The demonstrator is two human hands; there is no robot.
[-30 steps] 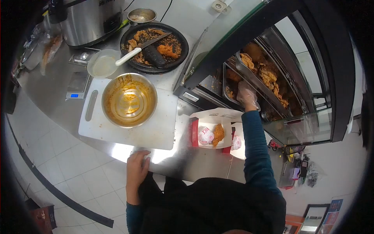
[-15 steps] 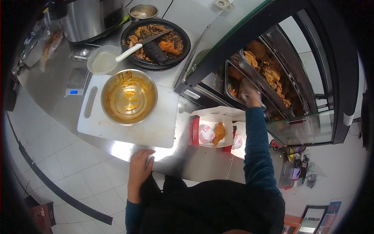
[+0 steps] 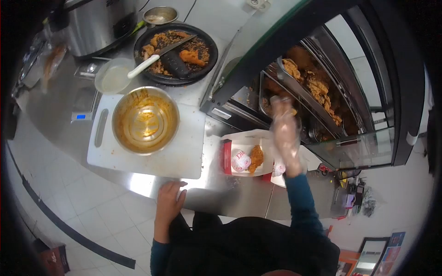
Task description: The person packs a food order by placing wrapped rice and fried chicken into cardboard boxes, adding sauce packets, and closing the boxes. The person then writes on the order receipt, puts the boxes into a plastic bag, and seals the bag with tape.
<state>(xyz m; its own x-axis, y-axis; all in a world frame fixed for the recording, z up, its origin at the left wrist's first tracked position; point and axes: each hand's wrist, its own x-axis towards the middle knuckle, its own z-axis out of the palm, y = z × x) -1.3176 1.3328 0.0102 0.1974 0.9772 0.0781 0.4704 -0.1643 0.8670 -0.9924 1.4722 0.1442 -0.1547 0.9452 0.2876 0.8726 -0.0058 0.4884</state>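
My left hand (image 3: 169,202) rests on the counter's front edge, below the white cutting board, its fingers stretched and nothing in them. My right hand (image 3: 285,133), in a clear plastic glove, is above the food boxes and in front of the warmer's lower tray (image 3: 263,102). Motion smears its fingers, and I cannot make out whether they hold anything. Just left of it, an open box (image 3: 227,158) contains a paper-wrapped rice bun (image 3: 241,161) and a piece of fried chicken (image 3: 256,158). A second box (image 3: 309,158) is partly hidden behind my right wrist.
A stained steel bowl (image 3: 174,122) stands on the cutting board (image 3: 184,161). Behind it, a black stone mortar (image 3: 213,57) carries a pestle (image 3: 174,64), crumbs and a white-handled knife (image 3: 143,66). Fried chicken (image 3: 318,89) fills a tray in the glass warmer (image 3: 258,69). A scale (image 3: 82,117) is at left.
My right hand has come out of the warmer's lower tray, down toward the boxes. My left hand has barely moved. The view has shifted slightly.
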